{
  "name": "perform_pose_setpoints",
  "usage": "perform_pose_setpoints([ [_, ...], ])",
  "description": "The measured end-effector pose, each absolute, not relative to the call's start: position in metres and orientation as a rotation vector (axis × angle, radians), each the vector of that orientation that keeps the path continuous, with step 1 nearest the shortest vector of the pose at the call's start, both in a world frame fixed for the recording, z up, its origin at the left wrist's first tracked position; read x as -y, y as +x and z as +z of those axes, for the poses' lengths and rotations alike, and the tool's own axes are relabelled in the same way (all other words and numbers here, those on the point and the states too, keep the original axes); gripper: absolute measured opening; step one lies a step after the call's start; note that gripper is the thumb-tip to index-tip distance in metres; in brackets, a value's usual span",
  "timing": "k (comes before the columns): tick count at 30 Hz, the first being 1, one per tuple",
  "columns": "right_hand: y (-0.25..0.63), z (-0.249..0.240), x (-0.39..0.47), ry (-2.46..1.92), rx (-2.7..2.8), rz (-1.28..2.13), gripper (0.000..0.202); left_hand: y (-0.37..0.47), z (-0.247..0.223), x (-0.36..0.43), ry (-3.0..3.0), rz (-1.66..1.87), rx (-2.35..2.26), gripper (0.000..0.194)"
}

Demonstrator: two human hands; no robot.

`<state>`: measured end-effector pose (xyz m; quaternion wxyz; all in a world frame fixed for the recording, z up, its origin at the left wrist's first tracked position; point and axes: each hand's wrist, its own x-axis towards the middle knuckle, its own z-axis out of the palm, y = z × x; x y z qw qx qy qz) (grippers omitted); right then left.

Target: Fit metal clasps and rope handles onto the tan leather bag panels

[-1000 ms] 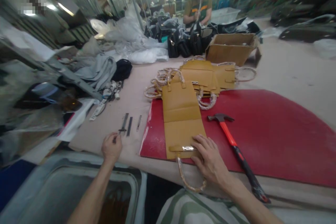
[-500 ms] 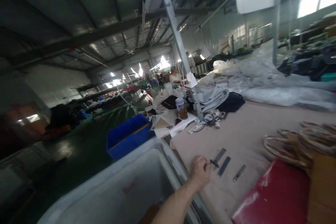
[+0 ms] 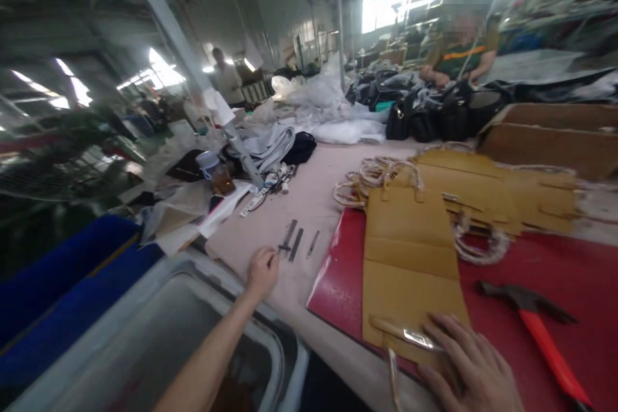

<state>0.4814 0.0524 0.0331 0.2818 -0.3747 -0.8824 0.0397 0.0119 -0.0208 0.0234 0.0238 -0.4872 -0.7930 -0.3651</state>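
Observation:
My left hand (image 3: 263, 268) is closed at the table's left edge, its fingertips pinching a small dark tool (image 3: 284, 247). Just right of it lie a dark flat bar (image 3: 296, 244) and a thin metal tool (image 3: 313, 244). My right hand (image 3: 466, 360) rests with spread fingers on the lower end of a tan leather bag piece (image 3: 410, 257), beside a shiny metal strip (image 3: 419, 338). That piece lies on a red board (image 3: 338, 277). A hammer with a red handle (image 3: 550, 347) sits to the right of my right hand.
More tan bag pieces (image 3: 531, 199) with wrapped handles lie behind. A grey bin (image 3: 193, 270) stands at the left, near a blue bin (image 3: 96, 277). A bottle (image 3: 217, 174) and a metal post (image 3: 178, 32) are at back left. Across the table, a person (image 3: 458, 58) handles black bags.
The view has swung to the right, bringing my right hand, the tan bag pieces, the hammer and the person across the table into sight. My left hand remains closed beside the small tools.

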Motion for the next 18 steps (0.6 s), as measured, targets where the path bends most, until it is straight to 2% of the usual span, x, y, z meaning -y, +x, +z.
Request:
perform_pose_setpoints([
  [9, 0.466, 0.055, -0.048, -0.954, 2.364, -0.004, 0.041, 0.009, 0.063, -0.005, -1.391, -0.861, 2.709, 0.028],
  [18, 0.466, 0.055, -0.046, -0.96, 2.352, 0.008, 0.04, 0.016, 0.093, -0.029, -1.349, -0.92, 2.86, 0.036],
])
